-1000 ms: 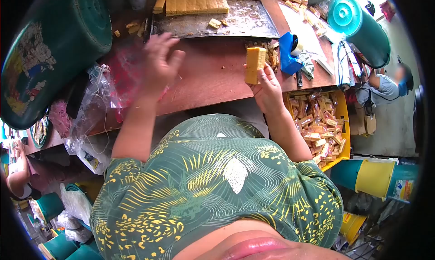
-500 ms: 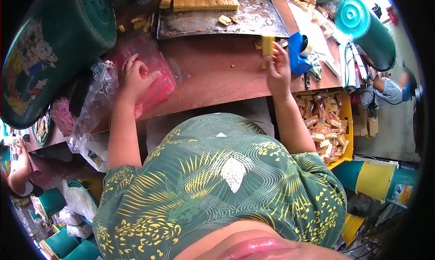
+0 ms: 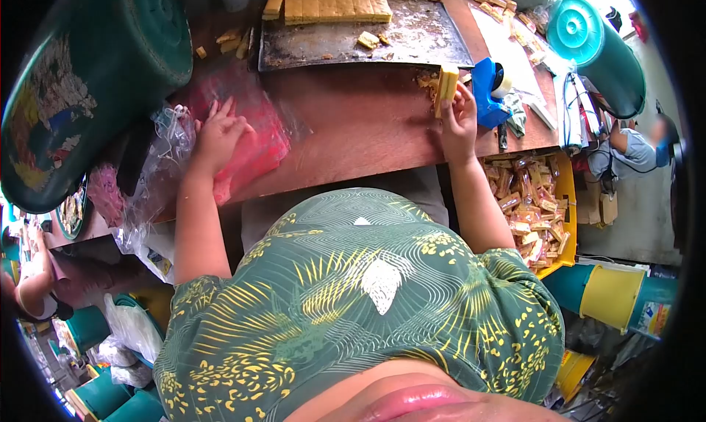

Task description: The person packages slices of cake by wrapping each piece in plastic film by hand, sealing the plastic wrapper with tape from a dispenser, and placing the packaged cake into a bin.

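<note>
My right hand (image 3: 460, 128) holds a yellow cake bar (image 3: 445, 87) upright between thumb and fingers, over the table beside a blue tape dispenser (image 3: 485, 91). On the left, my left hand (image 3: 218, 141) rests on a stack of clear plastic bags with a red surface (image 3: 257, 139), its fingers stretched out and apart. Beyond both hands lies a worn metal baking tray (image 3: 412, 43), with a row of cut cake bars (image 3: 334, 1) at its far side and a broken piece (image 3: 368, 40) near its middle.
A yellow crate (image 3: 566, 209) of wrapped bars stands right of my forearm. A large green bucket (image 3: 158, 47) rises at the left, a teal one (image 3: 603, 54) at the back right. Loose wrapped bars (image 3: 500, 3) lie at the far right. Other people are at both sides.
The cake bar in my right hand has tilted slightly and come a little right. My left hand's fingers have straightened over the plastic bags. The view has shifted slightly.
</note>
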The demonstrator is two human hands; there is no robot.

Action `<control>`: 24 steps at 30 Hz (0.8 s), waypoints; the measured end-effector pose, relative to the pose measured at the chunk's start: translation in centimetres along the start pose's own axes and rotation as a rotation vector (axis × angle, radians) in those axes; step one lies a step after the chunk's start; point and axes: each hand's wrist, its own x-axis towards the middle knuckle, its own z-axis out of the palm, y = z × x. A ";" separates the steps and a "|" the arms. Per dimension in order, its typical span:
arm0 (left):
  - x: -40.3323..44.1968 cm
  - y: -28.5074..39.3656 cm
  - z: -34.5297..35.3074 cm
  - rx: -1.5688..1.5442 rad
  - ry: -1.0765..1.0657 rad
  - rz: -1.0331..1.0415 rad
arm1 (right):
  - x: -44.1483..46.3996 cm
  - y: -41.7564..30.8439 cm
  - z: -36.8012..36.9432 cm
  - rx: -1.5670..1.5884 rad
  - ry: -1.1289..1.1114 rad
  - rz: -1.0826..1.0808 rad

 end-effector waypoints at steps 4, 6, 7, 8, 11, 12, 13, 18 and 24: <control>-0.8 1.9 -0.3 0.174 -0.025 0.038 | -2.3 0.2 -0.1 -0.068 -0.021 0.035; -0.2 0.4 0.0 0.038 -0.015 0.021 | -2.1 0.3 0.0 -0.051 -0.027 0.044; -0.1 -0.3 0.1 -0.028 -0.010 0.012 | -2.0 0.3 0.1 -0.039 -0.029 0.048; -0.3 -1.0 0.3 -0.033 -0.011 0.028 | -2.1 0.5 0.0 -0.045 -0.039 0.055; -1.6 0.4 -0.3 -0.002 -0.017 0.053 | -1.8 0.5 -0.1 -0.065 -0.061 0.060; -2.5 2.4 -0.5 0.037 -0.027 0.038 | -1.9 0.3 0.0 -0.073 -0.067 0.062; -3.1 3.4 -0.6 0.077 -0.038 0.019 | -2.0 0.2 0.0 -0.082 -0.074 0.067; -2.1 -0.3 -0.7 -0.078 -0.109 -0.009 | -2.2 0.5 0.0 -0.097 -0.078 0.046; -0.5 -0.8 -1.0 -0.461 0.030 0.043 | -2.6 0.7 -0.2 -0.136 -0.068 0.043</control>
